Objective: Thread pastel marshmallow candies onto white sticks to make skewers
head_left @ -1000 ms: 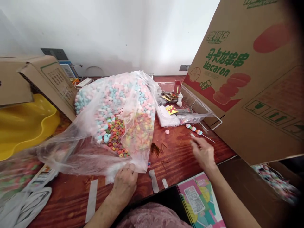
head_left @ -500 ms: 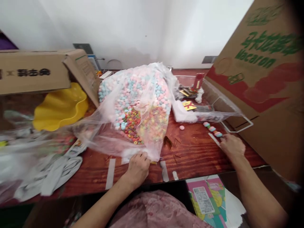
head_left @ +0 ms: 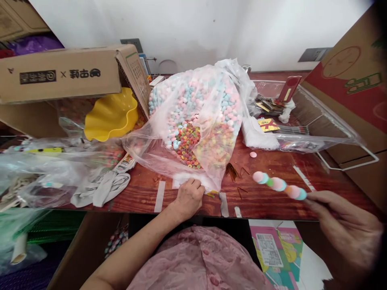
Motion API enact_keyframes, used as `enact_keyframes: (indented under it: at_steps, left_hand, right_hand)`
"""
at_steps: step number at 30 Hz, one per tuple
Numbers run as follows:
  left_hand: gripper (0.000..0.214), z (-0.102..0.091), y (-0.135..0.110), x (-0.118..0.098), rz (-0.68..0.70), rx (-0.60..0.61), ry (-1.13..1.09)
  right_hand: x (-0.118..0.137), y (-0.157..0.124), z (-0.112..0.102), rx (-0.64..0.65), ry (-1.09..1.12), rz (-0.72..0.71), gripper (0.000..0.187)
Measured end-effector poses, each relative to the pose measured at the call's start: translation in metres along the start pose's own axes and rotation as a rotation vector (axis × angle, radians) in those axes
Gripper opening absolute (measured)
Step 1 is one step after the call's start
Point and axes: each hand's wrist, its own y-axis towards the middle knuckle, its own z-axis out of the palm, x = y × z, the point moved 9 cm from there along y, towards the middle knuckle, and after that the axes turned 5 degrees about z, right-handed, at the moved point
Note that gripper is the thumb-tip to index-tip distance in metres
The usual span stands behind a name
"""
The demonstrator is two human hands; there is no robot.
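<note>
My right hand (head_left: 347, 225) pinches the end of a candy skewer (head_left: 278, 184), held above the table's front right. Pink-and-blue marshmallows alternate with small green and orange pieces along it. My left hand (head_left: 190, 197), fingers curled, rests at the table's front edge against a whitish plastic sheet (head_left: 178, 179); what its fingertips hold is hidden. Just beyond it, a large clear bag (head_left: 151, 155) lies open, full of pink and blue marshmallows (head_left: 193, 90) and small colourful gummy rings (head_left: 189, 147). One loose pink candy (head_left: 253, 154) lies to the bag's right.
A clear plastic bin (head_left: 320, 143) with packets and cards stands back right, beside a big carton (head_left: 341, 100). On the left are a cardboard box (head_left: 60, 76), a yellow wavy bowl (head_left: 111, 114) and grey gloves (head_left: 105, 187). Tape strips (head_left: 159, 196) stick to the table edge.
My right hand has lifted the candy skewer off the table beside the bin and brought it nearer to me. The view has shifted; my left hand stays by the bag.
</note>
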Motion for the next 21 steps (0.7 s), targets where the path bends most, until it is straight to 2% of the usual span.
enact_keyframes:
  at_steps: [2, 4, 6, 9, 15, 21]
  left_hand:
    - [0.016, -0.003, -0.001, 0.005, -0.028, -0.032, -0.077]
    - [0.015, -0.005, -0.004, 0.013, -0.057, -0.085, -0.189]
    - [0.014, -0.007, -0.008, 0.019, -0.067, -0.128, -0.299]
    - [0.013, -0.009, -0.01, 0.022, -0.045, -0.157, -0.395]
    - [0.016, -0.013, -0.008, 0.012, 0.009, -0.143, -0.367]
    - [0.023, -0.02, -0.005, -0.012, 0.117, -0.095, -0.142]
  right_hand:
    - [0.026, -0.004, 0.018, 0.119, 0.088, -0.073, 0.003]
    - [0.042, -0.008, 0.035, 0.237, 0.133, -0.141, 0.004]
    - [0.048, -0.012, 0.049, 0.33, 0.156, -0.176, 0.006]
    - [0.051, -0.016, 0.063, 0.4, 0.204, -0.187, 0.006]
    - [0.065, -0.02, 0.074, 0.366, 0.155, -0.303, 0.007]
    - [0.097, -0.034, 0.065, 0.222, -0.172, -0.624, 0.015]
